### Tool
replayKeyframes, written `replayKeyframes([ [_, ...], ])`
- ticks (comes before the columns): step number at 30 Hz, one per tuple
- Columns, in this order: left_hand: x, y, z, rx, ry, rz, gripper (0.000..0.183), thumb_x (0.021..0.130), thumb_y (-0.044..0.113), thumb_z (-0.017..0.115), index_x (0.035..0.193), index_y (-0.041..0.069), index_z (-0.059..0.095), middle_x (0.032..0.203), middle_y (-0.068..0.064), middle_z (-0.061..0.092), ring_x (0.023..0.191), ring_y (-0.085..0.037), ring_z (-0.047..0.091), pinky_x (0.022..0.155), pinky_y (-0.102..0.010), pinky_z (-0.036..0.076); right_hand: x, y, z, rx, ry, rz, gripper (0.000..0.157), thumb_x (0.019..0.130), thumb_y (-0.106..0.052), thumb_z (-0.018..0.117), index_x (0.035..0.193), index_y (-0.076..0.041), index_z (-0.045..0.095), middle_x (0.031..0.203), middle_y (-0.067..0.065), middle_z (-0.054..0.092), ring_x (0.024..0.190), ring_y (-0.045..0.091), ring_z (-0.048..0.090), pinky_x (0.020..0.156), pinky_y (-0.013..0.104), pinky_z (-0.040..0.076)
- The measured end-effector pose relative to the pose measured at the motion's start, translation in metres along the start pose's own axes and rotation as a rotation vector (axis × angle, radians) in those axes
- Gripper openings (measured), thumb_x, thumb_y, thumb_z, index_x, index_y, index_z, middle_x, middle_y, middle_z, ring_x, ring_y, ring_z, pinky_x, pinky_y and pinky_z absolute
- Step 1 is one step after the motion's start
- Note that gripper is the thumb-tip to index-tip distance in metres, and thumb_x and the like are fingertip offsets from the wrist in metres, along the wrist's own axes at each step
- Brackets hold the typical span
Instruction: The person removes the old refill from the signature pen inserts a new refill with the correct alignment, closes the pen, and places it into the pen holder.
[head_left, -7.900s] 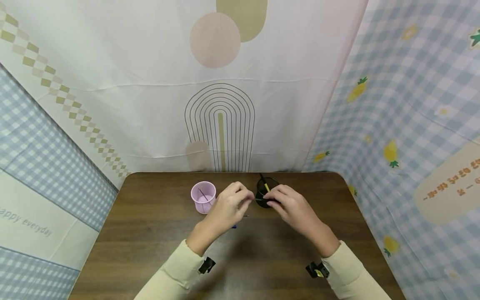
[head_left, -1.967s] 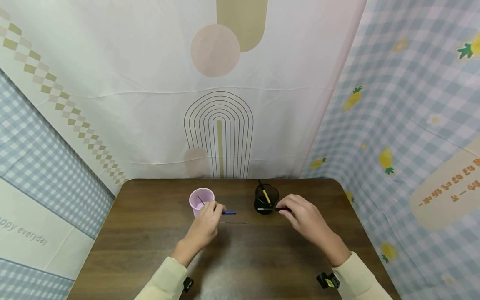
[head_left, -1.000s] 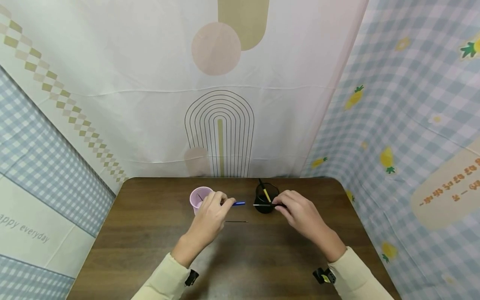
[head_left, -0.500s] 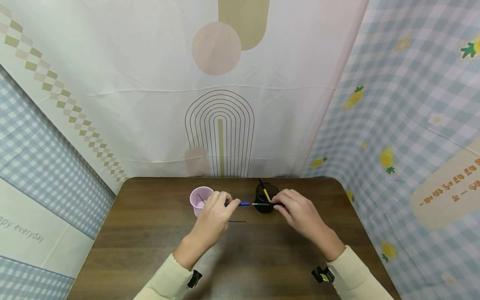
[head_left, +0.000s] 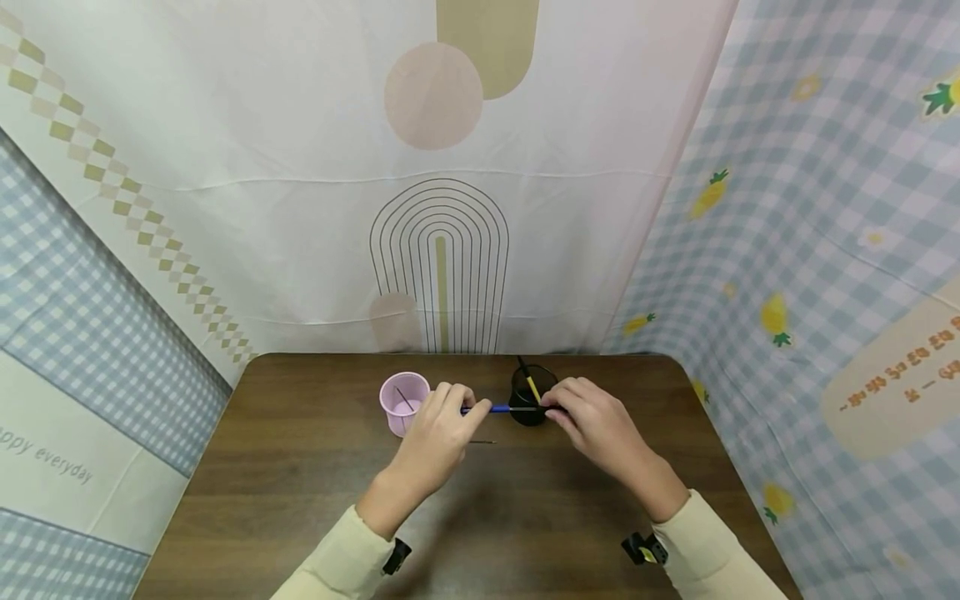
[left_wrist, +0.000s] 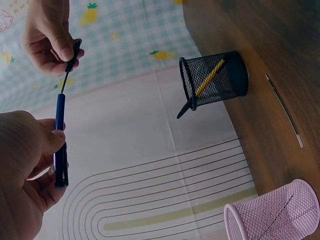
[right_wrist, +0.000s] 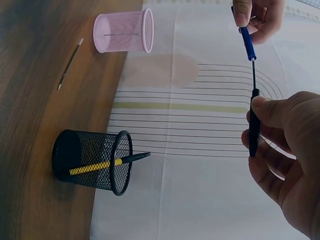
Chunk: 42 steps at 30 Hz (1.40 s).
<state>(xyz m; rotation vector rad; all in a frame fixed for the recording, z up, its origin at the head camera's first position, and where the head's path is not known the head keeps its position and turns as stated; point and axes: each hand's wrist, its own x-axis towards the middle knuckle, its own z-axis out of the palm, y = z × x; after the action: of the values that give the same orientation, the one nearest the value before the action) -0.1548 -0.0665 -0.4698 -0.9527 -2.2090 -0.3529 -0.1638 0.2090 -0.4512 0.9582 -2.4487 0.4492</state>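
My left hand (head_left: 438,429) pinches a blue pen barrel (left_wrist: 60,120) with a clip, its open end pointing at the other hand. In my right hand (head_left: 592,417) is a black pen front section (right_wrist: 254,125) with a tapered tip, held between thumb and fingers. A thin dark refill (right_wrist: 254,75) sticks out of the black section, and its far end is inside the mouth of the blue barrel. Barrel, refill and black section form nearly one line above the table. A stretch of refill still shows between the two parts.
Behind the hands, a black mesh pen cup (left_wrist: 237,75) holds a yellow and black pen (right_wrist: 90,168). To the left stands a pink mesh cup (head_left: 395,419) with a thin refill inside. Another refill (left_wrist: 285,110) lies on the wooden table (head_left: 300,500) between the cups.
My left hand has picked the blue barrel up off the table and brought it rightward onto the refill's end. The gap between barrel and black section has narrowed; my right hand has barely moved lately.
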Motion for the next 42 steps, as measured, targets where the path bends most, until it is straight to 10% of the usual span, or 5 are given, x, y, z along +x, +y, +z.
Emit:
replayKeyframes([
  [42,0.012,0.015,0.011,0.057,-0.003,0.028,0.041,0.071,-0.006,0.076,0.107,0.012,0.069,0.094,-0.006,0.058,0.084,-0.023,0.053,0.067,-0.033,0.046,0.008,-0.012,0.000,-0.011,-0.001,-0.038,0.016,0.086,-0.012,0.083,0.098,-0.015,0.074,0.100,-0.002,0.071,0.089,0.015,0.065,0.072,0.032,0.058],
])
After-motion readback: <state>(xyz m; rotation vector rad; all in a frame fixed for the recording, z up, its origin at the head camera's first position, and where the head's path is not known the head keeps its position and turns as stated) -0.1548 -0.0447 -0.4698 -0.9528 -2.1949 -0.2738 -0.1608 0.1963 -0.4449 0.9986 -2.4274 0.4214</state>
